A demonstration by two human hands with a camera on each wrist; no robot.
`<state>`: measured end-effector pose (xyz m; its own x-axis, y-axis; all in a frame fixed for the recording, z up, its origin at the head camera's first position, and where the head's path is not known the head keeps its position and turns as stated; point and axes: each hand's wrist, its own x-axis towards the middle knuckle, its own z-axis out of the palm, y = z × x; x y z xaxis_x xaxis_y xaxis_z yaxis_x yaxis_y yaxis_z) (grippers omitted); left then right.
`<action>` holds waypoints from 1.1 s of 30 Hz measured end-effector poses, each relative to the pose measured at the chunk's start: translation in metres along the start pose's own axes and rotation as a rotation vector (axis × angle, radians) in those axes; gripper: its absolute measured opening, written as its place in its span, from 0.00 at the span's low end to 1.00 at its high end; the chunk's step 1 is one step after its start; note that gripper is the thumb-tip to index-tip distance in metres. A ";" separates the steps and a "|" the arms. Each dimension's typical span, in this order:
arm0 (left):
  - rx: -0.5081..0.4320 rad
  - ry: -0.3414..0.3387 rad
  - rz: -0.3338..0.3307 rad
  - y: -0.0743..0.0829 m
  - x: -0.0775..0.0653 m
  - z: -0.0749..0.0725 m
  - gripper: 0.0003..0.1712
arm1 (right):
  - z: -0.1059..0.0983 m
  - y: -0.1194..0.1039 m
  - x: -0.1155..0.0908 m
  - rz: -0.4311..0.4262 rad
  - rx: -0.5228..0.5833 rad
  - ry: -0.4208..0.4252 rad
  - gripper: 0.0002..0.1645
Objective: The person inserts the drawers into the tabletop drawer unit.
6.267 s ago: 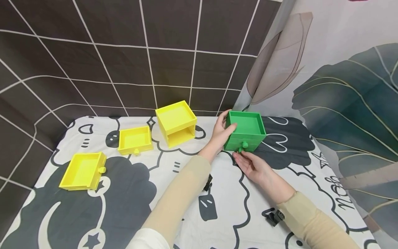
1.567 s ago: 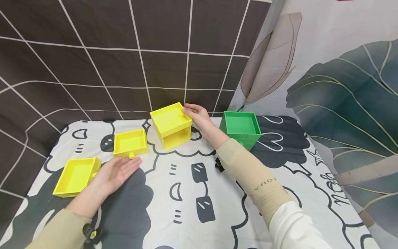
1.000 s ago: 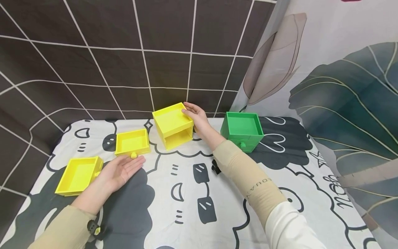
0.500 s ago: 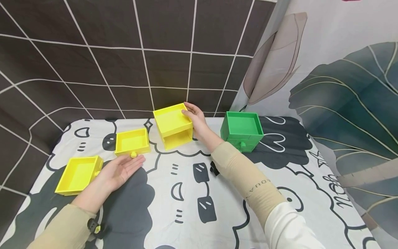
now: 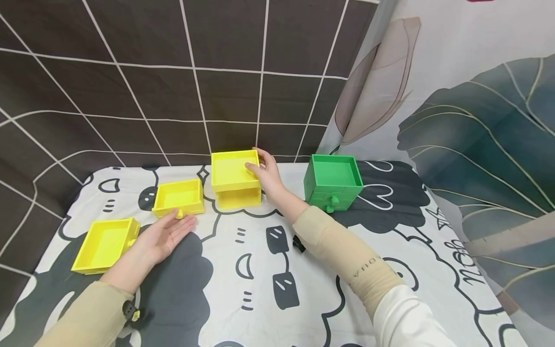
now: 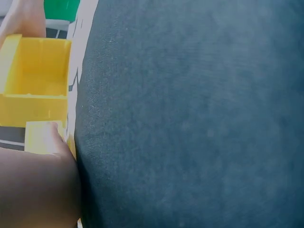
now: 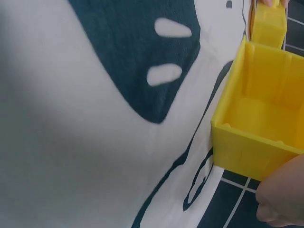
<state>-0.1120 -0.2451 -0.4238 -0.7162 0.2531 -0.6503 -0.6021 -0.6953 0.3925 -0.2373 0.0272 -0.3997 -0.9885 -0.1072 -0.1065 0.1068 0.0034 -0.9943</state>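
A yellow drawer cabinet shell (image 5: 234, 171) stands at the back of the table, its front slot facing forward and empty. My right hand (image 5: 270, 178) grips its right side, thumb over the top rim and fingers behind. In the right wrist view the hollow yellow shell (image 7: 266, 114) shows close up. To its left lies a small yellow drawer (image 5: 178, 195). My left hand (image 5: 158, 243), palm up, pinches the drawer's front at the round knob (image 5: 180, 215), thumb above and fingers below. In the left wrist view the thumb overlaps the drawer (image 6: 40, 135).
A second yellow drawer (image 5: 104, 246) lies at the left, partly behind my left wrist. At the right stands a green drawer cabinet (image 5: 334, 183) with knobs on its front. A dark grid-patterned cloth (image 5: 225, 91) hangs right behind the patterned tablecloth (image 5: 247, 308).
My right hand has turned the yellow shell so its slot faces straight forward. My left thumb has come up onto the small drawer's front. Earlier, both hands were at the green cabinet.
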 end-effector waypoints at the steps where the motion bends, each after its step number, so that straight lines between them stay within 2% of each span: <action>1: -0.001 0.003 0.002 0.000 0.000 0.000 0.15 | 0.000 0.000 -0.002 -0.006 -0.004 0.001 0.35; 9: -0.027 0.021 0.004 0.002 -0.001 -0.002 0.15 | -0.006 0.004 -0.009 -0.055 0.007 -0.034 0.37; 17: -0.073 0.053 -0.016 -0.001 -0.008 -0.005 0.32 | -0.018 0.010 -0.015 -0.111 0.041 -0.131 0.40; 20: -0.089 0.053 -0.019 -0.003 -0.013 -0.008 0.29 | -0.021 0.014 -0.015 -0.133 0.060 -0.159 0.41; 28: -0.042 0.048 0.009 -0.013 -0.025 -0.010 0.08 | -0.025 0.019 -0.013 -0.146 0.078 -0.174 0.42; 33: -0.024 0.027 0.022 -0.019 -0.031 -0.008 0.13 | -0.027 0.023 -0.011 -0.147 0.083 -0.179 0.42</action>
<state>-0.0753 -0.2448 -0.4166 -0.7189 0.2194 -0.6595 -0.5776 -0.7164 0.3913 -0.2267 0.0549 -0.4213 -0.9602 -0.2750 0.0495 -0.0210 -0.1057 -0.9942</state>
